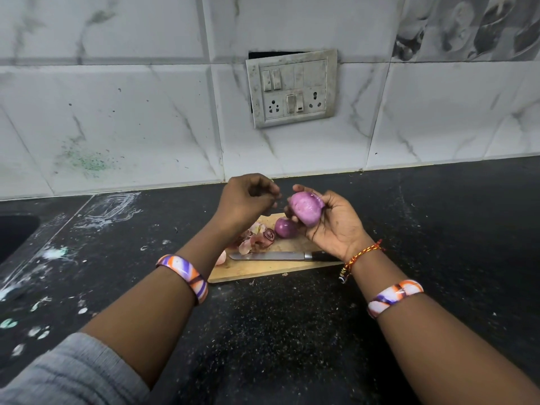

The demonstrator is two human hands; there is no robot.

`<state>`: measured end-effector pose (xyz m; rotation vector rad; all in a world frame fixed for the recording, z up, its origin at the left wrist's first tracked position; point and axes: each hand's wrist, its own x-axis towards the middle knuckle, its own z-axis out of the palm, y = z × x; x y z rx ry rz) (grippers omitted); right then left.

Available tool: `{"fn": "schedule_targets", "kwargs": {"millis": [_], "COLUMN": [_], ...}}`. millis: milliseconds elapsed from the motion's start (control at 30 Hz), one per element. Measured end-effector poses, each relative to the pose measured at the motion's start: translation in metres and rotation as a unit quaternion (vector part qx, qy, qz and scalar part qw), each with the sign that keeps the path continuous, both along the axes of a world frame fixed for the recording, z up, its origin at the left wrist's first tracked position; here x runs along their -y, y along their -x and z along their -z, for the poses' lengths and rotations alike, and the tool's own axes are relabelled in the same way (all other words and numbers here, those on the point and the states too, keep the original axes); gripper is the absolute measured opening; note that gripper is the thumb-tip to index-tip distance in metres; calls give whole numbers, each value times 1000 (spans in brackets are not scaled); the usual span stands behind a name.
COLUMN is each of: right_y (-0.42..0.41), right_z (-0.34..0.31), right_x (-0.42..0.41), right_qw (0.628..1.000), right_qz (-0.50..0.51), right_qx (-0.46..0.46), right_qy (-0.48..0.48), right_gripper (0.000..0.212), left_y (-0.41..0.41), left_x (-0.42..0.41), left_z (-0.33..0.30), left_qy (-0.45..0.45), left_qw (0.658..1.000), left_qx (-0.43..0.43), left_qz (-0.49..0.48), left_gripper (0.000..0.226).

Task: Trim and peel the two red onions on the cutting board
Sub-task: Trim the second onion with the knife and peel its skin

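— What are you working on, and where?

— You stand at a black speckled stone counter (292,331) smeared with white marks, backed by a wall of white marble-look tiles (131,112) carrying one grimy switch-and-socket plate (291,88). A dark sink edge (14,232) shows far beyond your left elbow.

— How many of each thing?

— Two red onions. Your right hand (333,226) is curled around one pale purple peeled onion (306,208), lifted above the pale wooden cutting board (271,270). The other, a darker glossy purple onion (285,227), rests on the board just below your grip. One pile of papery onion skins (254,238) lies under your left wrist. One steel knife with a black handle (283,255) lies flat on the board, beneath your right palm.

— And your left hand (245,200)?

— Loosely curled beside the held onion; I cannot tell whether it pinches anything.
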<state>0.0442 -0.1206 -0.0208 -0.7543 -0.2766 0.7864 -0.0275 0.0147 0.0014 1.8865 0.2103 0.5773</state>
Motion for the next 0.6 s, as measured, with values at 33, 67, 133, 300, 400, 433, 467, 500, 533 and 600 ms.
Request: {"fn": "schedule_targets", "kwargs": {"millis": [33,67,133,300,400,433,467,500,533,600], "right_y": [1,2,4,3,0,-2,-4,-6,-8,-9], "right_z": [0,0,-1,-3,-1,0,2,2,3,-1], "right_x": [-1,-2,-2,1,1,1,0,0,1,4], "right_qw": [1000,1000,1000,999,999,998,998,996,995,994], "right_qz": [-3,-4,-5,-2,-9,-16,-26,-34,-34,-9], "right_qx": [-1,-1,0,-23,-8,-10,-13,-8,3,18], "right_qy": [3,9,27,29,48,54,62,77,95,103], "right_gripper": [31,29,25,27,35,42,49,54,57,49], "left_y": [0,-1,-2,0,-1,-2,-4,-6,-8,-11], "left_x": [1,2,4,8,11,12,13,13,12,7], "left_z": [0,1,1,2,4,4,4,5,6,8], "left_qy": [3,6,9,-22,-71,-81,-86,-91,-99,-129], "left_qw": [1000,1000,1000,997,992,992,992,993,993,992], "left_qx": [0,-2,-4,18,20,22,24,26,26,10], "left_qz": [9,12,9,65,99,97,87,72,50,0], "left_gripper": [23,23,24,23,21,21,20,18,16,15]}}
